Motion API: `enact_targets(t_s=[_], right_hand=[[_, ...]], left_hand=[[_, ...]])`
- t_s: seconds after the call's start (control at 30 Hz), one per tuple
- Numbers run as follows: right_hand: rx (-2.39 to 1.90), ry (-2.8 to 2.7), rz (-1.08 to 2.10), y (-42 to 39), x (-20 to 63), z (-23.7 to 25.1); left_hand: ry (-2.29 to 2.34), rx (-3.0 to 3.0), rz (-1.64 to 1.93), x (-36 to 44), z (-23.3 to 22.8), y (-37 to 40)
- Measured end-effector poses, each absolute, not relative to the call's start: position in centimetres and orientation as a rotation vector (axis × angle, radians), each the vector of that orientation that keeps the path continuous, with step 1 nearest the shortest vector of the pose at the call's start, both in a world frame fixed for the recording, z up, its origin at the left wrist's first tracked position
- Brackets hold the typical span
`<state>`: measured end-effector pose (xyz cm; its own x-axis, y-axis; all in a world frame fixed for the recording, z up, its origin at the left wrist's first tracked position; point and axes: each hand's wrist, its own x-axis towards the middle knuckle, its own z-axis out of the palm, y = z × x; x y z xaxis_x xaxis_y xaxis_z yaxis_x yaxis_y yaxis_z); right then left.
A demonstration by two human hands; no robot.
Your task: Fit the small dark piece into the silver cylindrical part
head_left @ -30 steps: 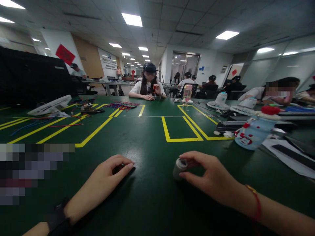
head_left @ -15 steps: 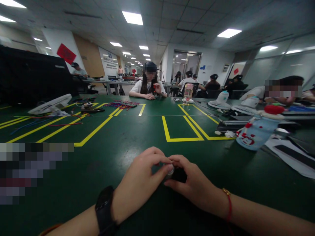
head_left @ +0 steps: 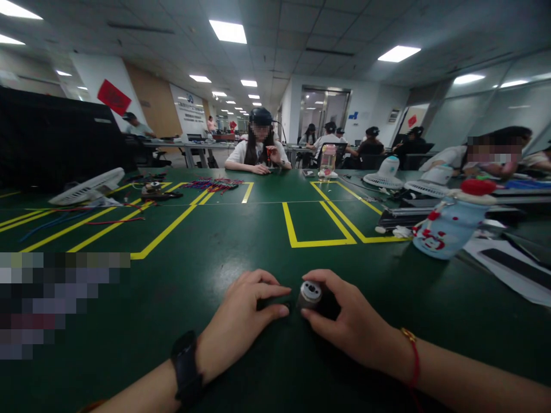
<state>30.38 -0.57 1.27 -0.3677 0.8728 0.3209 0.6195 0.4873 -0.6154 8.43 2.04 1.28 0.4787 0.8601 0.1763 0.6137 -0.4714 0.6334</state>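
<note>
A small silver metal cylinder [head_left: 310,293], possibly a small motor, stands on the green table with holes in its top face. My right hand [head_left: 342,307] grips it from the right, index finger behind and thumb in front. To its left, my left hand [head_left: 256,307] is apart from the cylinder, with the thumb and index finger spread. By the left thumb tip there is a small dark spot that I cannot make out.
A light blue bottle [head_left: 450,226] with a red top stands at right, beside papers and dark metal rails [head_left: 408,218]. White fans [head_left: 385,175] lie farther back. Coloured wires [head_left: 215,183] and another white fan [head_left: 88,186] are at left. A person [head_left: 258,143] sits opposite.
My left hand has come away from the cylinder, moving left and slightly down. The cylinder's top now shows, and my right hand holds it slightly farther right.
</note>
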Motion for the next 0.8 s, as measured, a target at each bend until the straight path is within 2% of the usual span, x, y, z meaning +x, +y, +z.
enact_targets(t_s=[0.27,0.43,0.5,0.63,0.7,0.8], right_hand=[[-1.740,-1.876,0.031,-0.2,43.4,0.4],[-1.939,-1.843,-0.075,-0.7,48.9,-1.0],[-1.920,-1.892,-0.198,-0.8,48.4,-0.6],[-1.644,-1.945,-0.675,-1.1,43.2,1.4],[-1.416,-2.128,-0.627,-1.4,39.0,2.0],[-1.225,-2.415,-0.229,-1.3,32.4,1.9]], left_hand=[[1.608,2.003,0.782,-1.1,1.4,2.4],[1.716,1.861,0.764,-3.7,0.9,2.6],[1.693,1.848,0.745,-3.2,0.9,2.6],[1.658,1.857,0.682,-2.1,0.6,2.7],[1.637,1.881,0.664,-2.0,0.2,2.8],[1.614,1.916,0.662,-2.1,-0.2,2.8]])
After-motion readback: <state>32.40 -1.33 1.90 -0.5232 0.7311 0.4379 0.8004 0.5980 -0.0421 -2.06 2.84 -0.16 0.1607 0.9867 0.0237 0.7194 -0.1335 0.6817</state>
